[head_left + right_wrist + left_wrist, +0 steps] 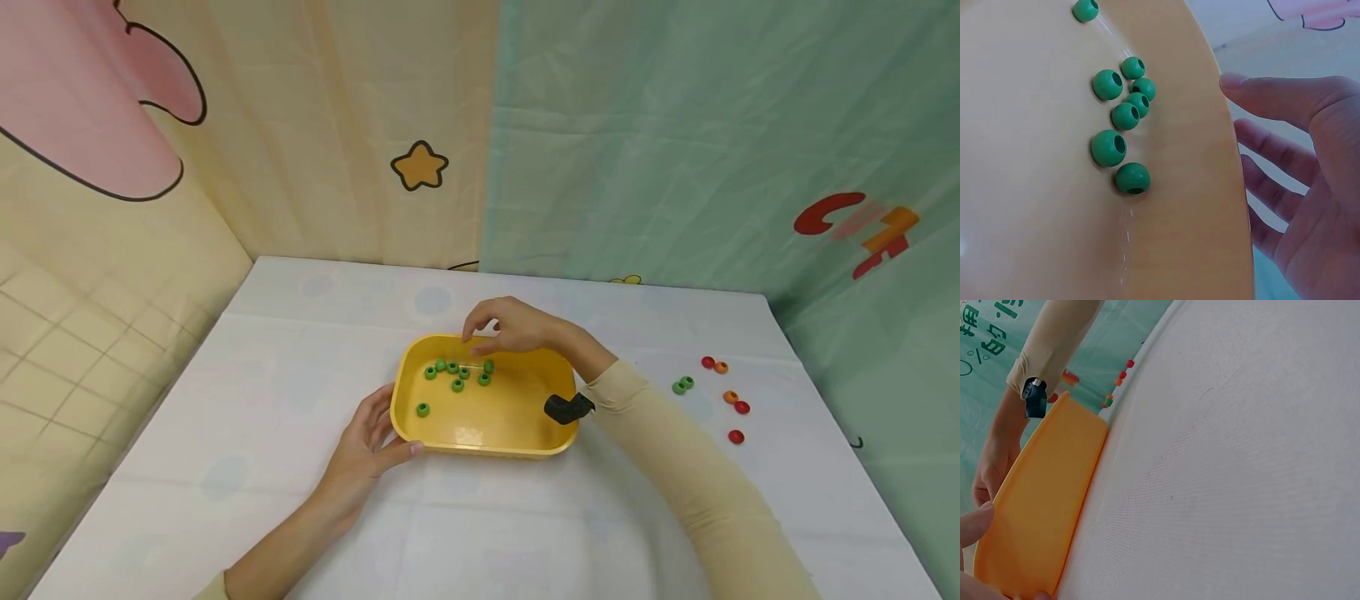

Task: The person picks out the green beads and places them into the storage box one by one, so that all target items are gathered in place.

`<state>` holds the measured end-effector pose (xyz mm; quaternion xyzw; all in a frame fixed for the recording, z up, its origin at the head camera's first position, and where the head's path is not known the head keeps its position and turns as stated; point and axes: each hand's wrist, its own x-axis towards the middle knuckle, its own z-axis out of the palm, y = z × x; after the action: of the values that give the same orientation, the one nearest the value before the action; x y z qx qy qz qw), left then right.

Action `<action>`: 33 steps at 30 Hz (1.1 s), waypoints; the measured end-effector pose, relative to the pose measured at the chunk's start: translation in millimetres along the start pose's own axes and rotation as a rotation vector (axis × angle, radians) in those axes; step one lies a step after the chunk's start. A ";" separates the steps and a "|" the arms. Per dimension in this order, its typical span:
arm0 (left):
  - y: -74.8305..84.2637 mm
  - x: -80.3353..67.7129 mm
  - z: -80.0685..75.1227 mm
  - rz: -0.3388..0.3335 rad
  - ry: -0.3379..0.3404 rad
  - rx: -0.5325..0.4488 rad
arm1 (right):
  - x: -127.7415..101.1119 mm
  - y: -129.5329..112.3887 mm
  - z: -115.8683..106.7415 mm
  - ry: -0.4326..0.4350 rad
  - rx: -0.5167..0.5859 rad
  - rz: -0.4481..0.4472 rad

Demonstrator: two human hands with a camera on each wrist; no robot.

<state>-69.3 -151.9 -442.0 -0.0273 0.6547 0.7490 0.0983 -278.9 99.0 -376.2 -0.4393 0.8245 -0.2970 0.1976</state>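
Observation:
A yellow plastic tray (517, 408) with raised walls stands mid-table. Several green beads (457, 385) with holes lie inside, mostly toward its far left; in the right wrist view, green beads (1109, 148) cluster near the wall. My left hand (363, 442) grips the near left corner, with the thumb (975, 525) by the rim and the fingers round the outside. Above the far rim hovers my right hand (517, 325), fingers loosely bent and apart from the thumb, with nothing visible between them. The right wrist view shows that hand (1310, 169) beside the rim, some fingertips hidden.
To the tray's right lie loose red beads (736, 437), orange beads (731, 397) and a green pair (683, 384). A black wrist device (568, 408) hangs over the tray's right end. Printed curtains (637, 150) stand behind the white-covered table (300, 333).

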 end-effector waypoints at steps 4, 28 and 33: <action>0.7 -0.4 1.0 0.001 0.002 -0.005 | -11.9 4.9 -4.9 0.019 0.002 0.031; -0.8 -0.4 2.0 0.018 0.015 0.012 | -90.4 36.2 -30.5 0.132 0.071 0.221; -0.6 0.0 2.5 0.010 0.020 0.015 | -107.2 45.5 -35.7 0.161 0.087 0.243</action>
<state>-69.0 -149.3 -442.2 -0.0310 0.6615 0.7441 0.0883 -270.0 220.5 -372.8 -0.3019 0.8712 -0.3404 0.1841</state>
